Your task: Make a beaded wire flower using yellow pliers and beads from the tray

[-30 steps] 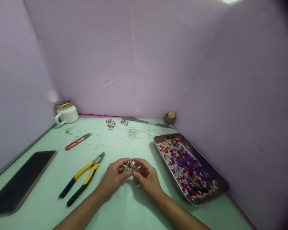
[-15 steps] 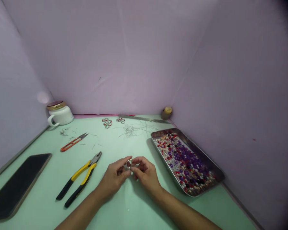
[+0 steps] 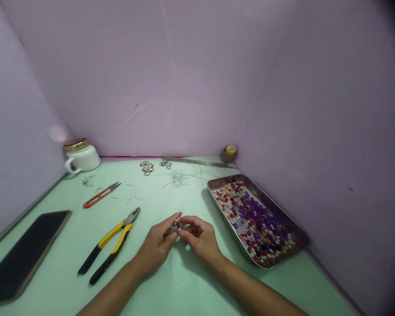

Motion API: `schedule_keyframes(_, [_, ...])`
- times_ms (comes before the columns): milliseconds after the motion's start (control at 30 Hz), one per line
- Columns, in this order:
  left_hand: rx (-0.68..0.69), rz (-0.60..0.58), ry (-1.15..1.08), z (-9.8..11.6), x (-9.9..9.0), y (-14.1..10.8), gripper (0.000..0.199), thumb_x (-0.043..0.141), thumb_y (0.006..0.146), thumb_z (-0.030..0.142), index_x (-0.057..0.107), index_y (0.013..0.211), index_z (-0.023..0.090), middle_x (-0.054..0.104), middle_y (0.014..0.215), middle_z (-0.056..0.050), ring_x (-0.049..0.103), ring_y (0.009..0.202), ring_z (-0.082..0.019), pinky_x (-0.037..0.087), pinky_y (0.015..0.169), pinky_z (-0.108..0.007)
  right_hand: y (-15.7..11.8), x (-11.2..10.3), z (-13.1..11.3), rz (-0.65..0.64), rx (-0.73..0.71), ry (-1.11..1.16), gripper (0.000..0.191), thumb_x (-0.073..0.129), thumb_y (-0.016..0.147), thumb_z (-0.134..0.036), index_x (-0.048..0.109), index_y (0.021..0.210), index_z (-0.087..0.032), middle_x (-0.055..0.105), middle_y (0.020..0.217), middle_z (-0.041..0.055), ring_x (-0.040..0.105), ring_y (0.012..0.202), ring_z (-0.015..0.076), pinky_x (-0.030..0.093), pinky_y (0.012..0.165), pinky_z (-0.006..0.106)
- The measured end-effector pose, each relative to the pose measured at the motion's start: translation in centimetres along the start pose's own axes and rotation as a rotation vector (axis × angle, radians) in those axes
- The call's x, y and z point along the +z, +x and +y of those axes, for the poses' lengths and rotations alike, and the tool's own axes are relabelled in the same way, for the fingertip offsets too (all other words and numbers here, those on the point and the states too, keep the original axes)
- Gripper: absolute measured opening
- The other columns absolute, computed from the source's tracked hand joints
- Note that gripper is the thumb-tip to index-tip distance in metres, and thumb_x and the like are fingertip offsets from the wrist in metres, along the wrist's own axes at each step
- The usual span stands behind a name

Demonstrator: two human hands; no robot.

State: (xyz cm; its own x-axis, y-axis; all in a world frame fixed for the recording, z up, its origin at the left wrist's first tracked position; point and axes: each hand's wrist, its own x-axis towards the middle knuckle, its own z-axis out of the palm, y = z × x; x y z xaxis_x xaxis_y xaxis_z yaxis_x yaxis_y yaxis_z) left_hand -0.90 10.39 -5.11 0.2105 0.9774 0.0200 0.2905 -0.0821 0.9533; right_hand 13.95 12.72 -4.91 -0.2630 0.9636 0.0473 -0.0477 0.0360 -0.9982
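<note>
A small beaded wire ring (image 3: 178, 224), silvery with a touch of red, is pinched between my two hands above the green tabletop. My left hand (image 3: 157, 242) grips it from the left with thumb and forefinger. From the right, the fingertips of my right hand (image 3: 200, 239) close on its other side. Fingers cover part of the ring, so its full shape is hidden. Left of my hands lie pliers (image 3: 113, 245) with yellow and black handles, jaws toward the back. Further back are similar beaded pieces (image 3: 147, 168) in red and silver.
On the right is a metal tray (image 3: 213, 193) of mixed beads. Orange thread snips (image 3: 102, 195), wire offcuts (image 3: 88, 180) and a dark phone-like slab (image 3: 26, 259) lie left. A lidded white mug (image 3: 85, 159), tangled wire (image 3: 178, 177), straight wires (image 3: 197, 163) and a small yellow-topped object (image 3: 229, 153) stand or lie behind.
The beaded ring has turned slightly between my fingertips and shows narrower. Both hands keep hold of it in nearly the same place.
</note>
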Motion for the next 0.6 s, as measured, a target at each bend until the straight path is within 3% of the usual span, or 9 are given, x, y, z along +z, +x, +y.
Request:
schedule_keyframes(233, [-0.048,-0.024,-0.086,0.73,-0.31,0.04,0.05,0.039,0.083,0.038,0.041,0.126,0.013,0.046,0.056,0.004,0.041,0.056,-0.012,0.034,0.057,-0.025,0.11,0.16,0.1,0.016,0.026,0.021,0.023,0.064,0.061,-0.016,0.063,0.084,-0.014,0.06,0.065,0.0004,0.047,0.046,0.0068,0.039,0.045,0.019])
schedule_keyframes(600, [-0.042,-0.01,-0.037,0.43,-0.1,0.05,0.048,0.038,0.084,0.038,0.043,0.125,0.015,0.044,0.053,0.005,0.04,0.054,-0.011,0.034,0.055,-0.024,0.05,0.08,0.36,0.024,-0.023,0.004,0.021,0.061,0.062,-0.014,0.064,0.083,-0.017,0.06,0.065,-0.0006,0.046,0.044,0.0067,0.039,0.043,0.019])
